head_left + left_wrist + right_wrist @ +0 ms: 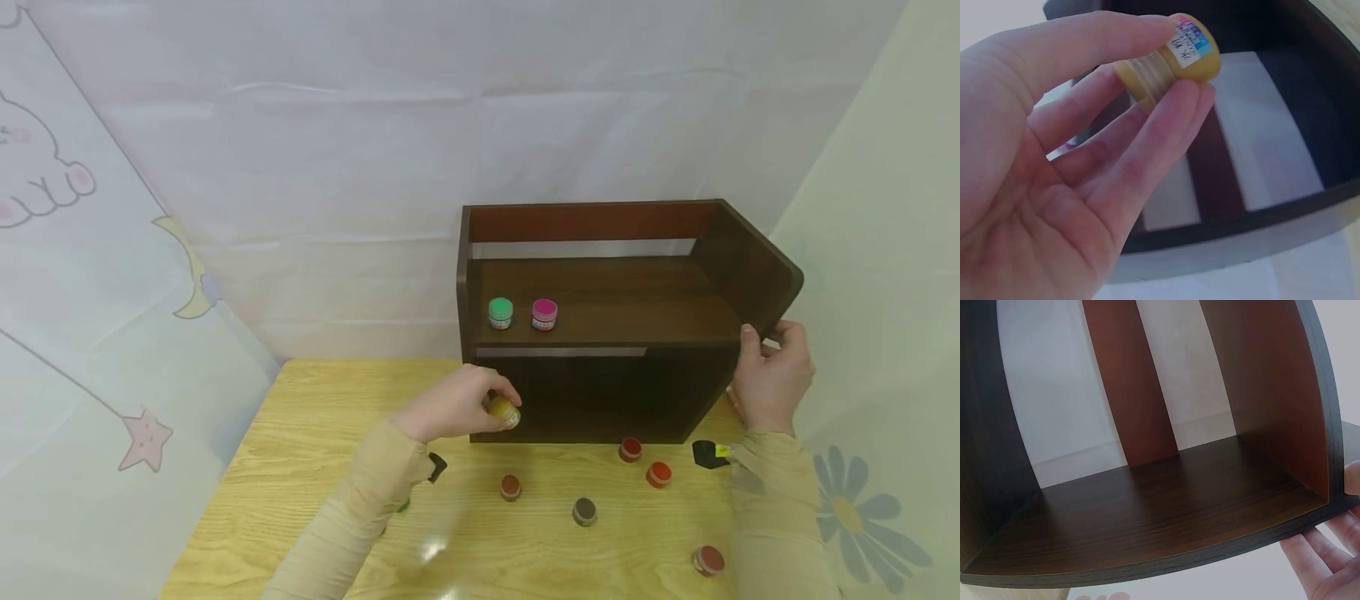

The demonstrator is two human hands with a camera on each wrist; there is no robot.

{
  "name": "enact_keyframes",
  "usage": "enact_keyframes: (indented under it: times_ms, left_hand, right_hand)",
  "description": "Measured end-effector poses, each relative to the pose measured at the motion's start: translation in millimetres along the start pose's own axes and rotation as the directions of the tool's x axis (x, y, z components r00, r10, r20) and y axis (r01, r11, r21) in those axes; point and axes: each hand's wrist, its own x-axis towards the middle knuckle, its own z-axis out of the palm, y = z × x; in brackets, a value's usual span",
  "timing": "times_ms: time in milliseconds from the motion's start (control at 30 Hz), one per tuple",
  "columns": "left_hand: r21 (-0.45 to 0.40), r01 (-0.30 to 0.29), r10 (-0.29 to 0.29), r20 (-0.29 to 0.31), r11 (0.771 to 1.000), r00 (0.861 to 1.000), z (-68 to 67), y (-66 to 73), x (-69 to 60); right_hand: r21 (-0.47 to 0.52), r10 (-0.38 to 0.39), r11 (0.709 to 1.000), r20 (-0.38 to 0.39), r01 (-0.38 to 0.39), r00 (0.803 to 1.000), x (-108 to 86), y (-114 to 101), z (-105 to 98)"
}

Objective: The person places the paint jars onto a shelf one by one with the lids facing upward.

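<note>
My left hand pinches a small yellow paint jar between thumb and fingers, in front of the lower compartment at its left end. In the left wrist view the paint jar lies tilted, with its label showing. A dark brown two-tier wooden shelf stands at the back of the table. My right hand grips the shelf's right side panel, thumb at its front edge. The right wrist view shows those fingers against the shelf's edge. On the upper board stand a green-lidded jar and a magenta-lidded jar.
On the wooden table before the shelf lie several jars: a brownish-red one, a dark grey one and red ones. A green jar is partly hidden by my left sleeve. Printed cloth hangs behind and at both sides.
</note>
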Motion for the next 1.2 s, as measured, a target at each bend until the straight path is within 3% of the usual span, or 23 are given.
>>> enact_keyframes:
  times_ms: [333, 667, 1067, 1200]
  left_hand:
    - [0.074, -0.140, 0.147, -0.107, 0.987, 0.983, -18.1, 31.1, 16.8]
    - [0.160, -0.246, 0.276, -0.204, 0.956, 0.939, -52.1, 59.1, 36.6]
    - [0.195, -0.190, 0.227, -0.192, 0.962, 0.955, -84.9, 77.4, 65.4]
    - [0.117, -0.160, 0.179, -0.172, 0.980, 0.969, -93.9, 81.8, 76.0]
  right_hand:
    - [0.006, 0.007, 1.000, -0.001, -0.007, 1.000, -1.6, -0.9, 0.3]
    - [0.008, 0.003, 1.000, 0.000, -0.003, 1.000, -2.1, -0.8, 1.7]
    - [0.019, 0.003, 1.000, -0.005, -0.003, 1.000, -1.4, -0.2, 3.5]
    - [0.020, -0.003, 1.000, -0.010, 0.003, 1.000, -2.0, -0.8, 3.3]
